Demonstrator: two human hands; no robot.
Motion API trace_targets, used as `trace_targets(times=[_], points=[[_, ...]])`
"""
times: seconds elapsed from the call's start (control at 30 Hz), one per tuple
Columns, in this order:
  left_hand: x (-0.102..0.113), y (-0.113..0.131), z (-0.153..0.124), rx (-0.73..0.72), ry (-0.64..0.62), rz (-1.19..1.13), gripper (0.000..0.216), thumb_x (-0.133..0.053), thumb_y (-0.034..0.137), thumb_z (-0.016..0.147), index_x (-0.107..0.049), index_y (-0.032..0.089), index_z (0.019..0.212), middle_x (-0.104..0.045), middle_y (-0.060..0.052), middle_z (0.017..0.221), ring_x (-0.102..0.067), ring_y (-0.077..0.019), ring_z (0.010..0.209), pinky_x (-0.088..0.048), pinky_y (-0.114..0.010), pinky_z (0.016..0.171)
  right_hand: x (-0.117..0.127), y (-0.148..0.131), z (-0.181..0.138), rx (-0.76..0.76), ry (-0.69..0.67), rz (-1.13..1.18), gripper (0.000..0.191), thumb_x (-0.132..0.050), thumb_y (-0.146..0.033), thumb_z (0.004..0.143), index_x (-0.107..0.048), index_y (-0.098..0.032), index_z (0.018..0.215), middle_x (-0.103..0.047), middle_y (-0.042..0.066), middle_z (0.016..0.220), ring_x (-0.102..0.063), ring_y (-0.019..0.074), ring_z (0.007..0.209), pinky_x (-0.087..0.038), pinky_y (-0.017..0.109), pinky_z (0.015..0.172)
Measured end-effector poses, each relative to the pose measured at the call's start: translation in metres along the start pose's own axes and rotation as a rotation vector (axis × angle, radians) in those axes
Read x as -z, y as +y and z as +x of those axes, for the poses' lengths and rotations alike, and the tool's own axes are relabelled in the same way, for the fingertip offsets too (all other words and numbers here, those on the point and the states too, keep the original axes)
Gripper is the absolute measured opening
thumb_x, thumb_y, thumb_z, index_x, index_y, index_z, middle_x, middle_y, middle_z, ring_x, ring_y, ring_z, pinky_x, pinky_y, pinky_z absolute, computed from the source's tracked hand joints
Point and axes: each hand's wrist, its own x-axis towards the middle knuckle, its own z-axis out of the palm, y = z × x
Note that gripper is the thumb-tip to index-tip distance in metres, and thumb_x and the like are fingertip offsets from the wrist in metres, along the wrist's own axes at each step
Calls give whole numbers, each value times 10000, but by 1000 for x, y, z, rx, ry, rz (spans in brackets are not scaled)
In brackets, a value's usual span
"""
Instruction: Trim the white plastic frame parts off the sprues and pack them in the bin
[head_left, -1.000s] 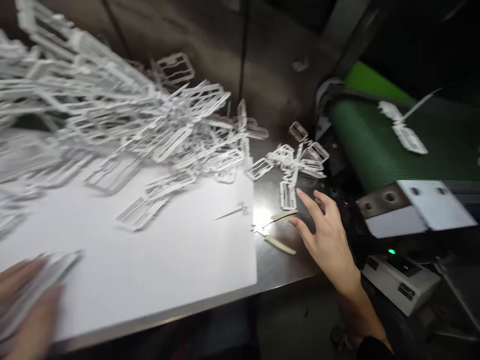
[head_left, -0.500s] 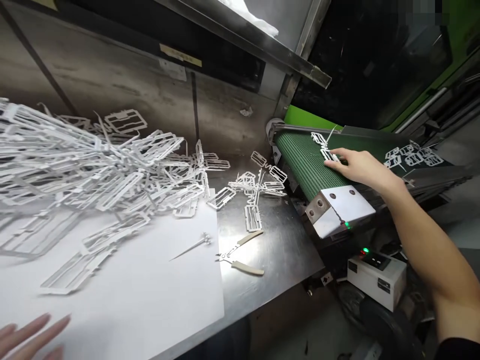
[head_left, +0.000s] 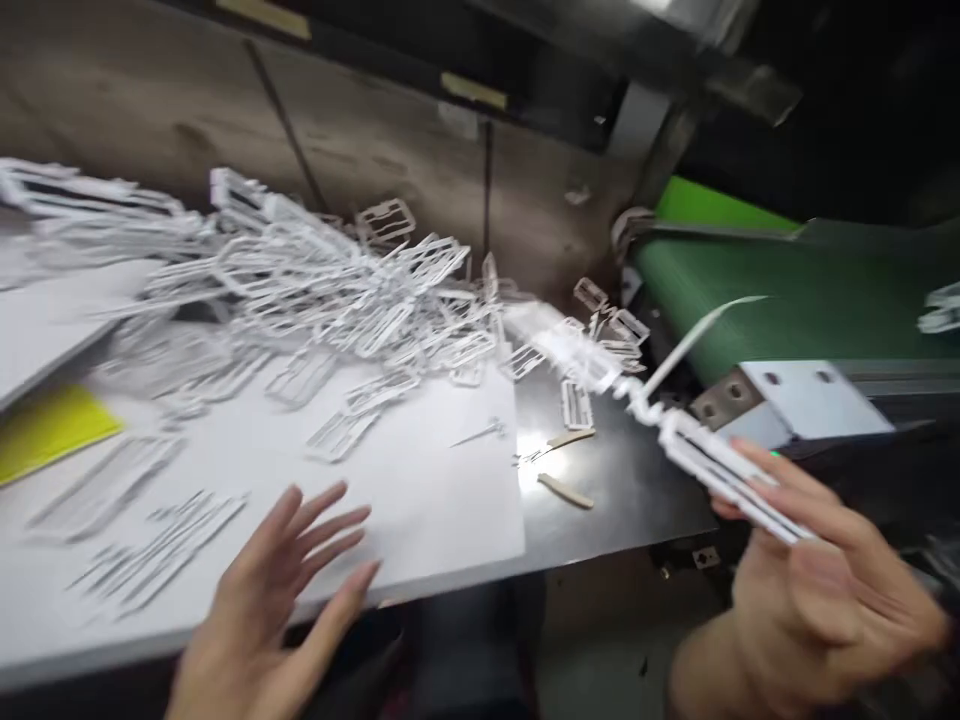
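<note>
My right hand (head_left: 832, 570) grips one end of a white moulded plastic frame piece (head_left: 727, 475), lifted in front of the conveyor. A curved sprue (head_left: 694, 340) sticks up from the middle of this piece, and its far end is blurred. My left hand (head_left: 289, 590) is open above the front edge of the white sheet, fingers spread, holding nothing. Beyond it a large tangled heap of white plastic frames (head_left: 360, 290) covers the back of the table. Side cutters (head_left: 566, 490) with beige handles lie on the bare metal, and a loose sprue (head_left: 480, 432) rests near them.
At the right runs a green conveyor belt (head_left: 810, 290) with a white end bracket (head_left: 817, 400); more white parts (head_left: 941, 308) sit on it. A yellow sheet (head_left: 52, 430) and several thin sprues (head_left: 165, 550) lie at the left. The metal table (head_left: 630, 500) ends toward me.
My right hand has lifted the frame piece off the belt and brought it toward me. My left hand has come further into view. The view has swung left.
</note>
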Motion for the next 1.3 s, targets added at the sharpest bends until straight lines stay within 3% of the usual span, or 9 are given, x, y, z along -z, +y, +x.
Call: trace_targets(times=[0.1,0.17,0.23,0.33,0.5,0.67,0.83,1.07,1.3], points=[[3,13,1,-19,-42,-68,1168,-894,195,777,-203,516,1662,-480,-91,1634,-704,-266,1285,-659,-399,1033,-34,21,-51,-285,-135,273,216,-677,-322,1005,-806,-198,883,-813,68,994,-774,226,814,-604,308,631],[5,14,-3,-11,-83,-83,1229,-915,171,763,-157,499,1674,-428,-133,1654,-684,-268,1313,-637,-408,1068,-51,33,-76,-484,-294,360,247,-677,-354,1038,-809,-192,907,-814,78,993,-765,186,722,-616,270,598],[8,12,-9,25,-89,-79,1159,-912,155,767,-247,476,1660,-414,-143,1648,-724,-236,1228,-656,-362,1018,-60,39,-92,-595,-372,364,266,-697,-385,1041,-803,-179,910,-801,66,851,-734,162,598,-606,240,535],[15,11,-21,115,4,-23,1000,-896,129,778,-418,421,1607,-556,-101,1487,-751,-139,993,-672,-270,897,-64,41,-98,-679,-403,276,280,-752,-417,1005,-775,-158,901,-708,19,604,-664,150,451,-567,210,449],[31,18,-36,292,120,40,848,-966,168,687,-650,288,1464,-716,-66,1260,-716,-170,1070,-628,-249,995,-70,39,-88,-858,-492,230,343,-817,-428,941,-750,-236,1217,-728,-14,657,-621,159,384,-528,223,352],[38,34,-32,421,159,-27,730,-979,165,667,-742,302,1343,-780,3,984,-741,-115,852,-640,-173,854,-73,39,-84,-913,-587,213,286,-752,-451,973,-775,-291,1210,-694,-9,597,-561,174,358,-476,255,311],[37,42,-25,444,208,-109,613,-986,176,660,-801,261,1238,-774,-8,836,-712,-100,701,-606,-130,667,-77,38,-80,-922,-544,45,314,-814,-493,896,-808,-293,1138,-705,16,642,-527,180,330,-419,286,265],[37,42,-25,444,188,-183,530,-893,164,794,-758,243,1300,-735,10,737,-668,-84,570,-572,-144,563,-85,34,-82,-898,-503,41,305,-839,-489,872,-795,-260,1068,-683,10,612,-502,180,305,-366,290,242],[39,42,-25,564,255,-290,447,-854,223,850,-740,239,1282,-732,29,676,-651,-101,497,-558,-166,482,-93,20,-81,-905,-501,139,261,-791,-463,928,-779,-243,1068,-681,1,583,-492,175,295,-384,279,250]])
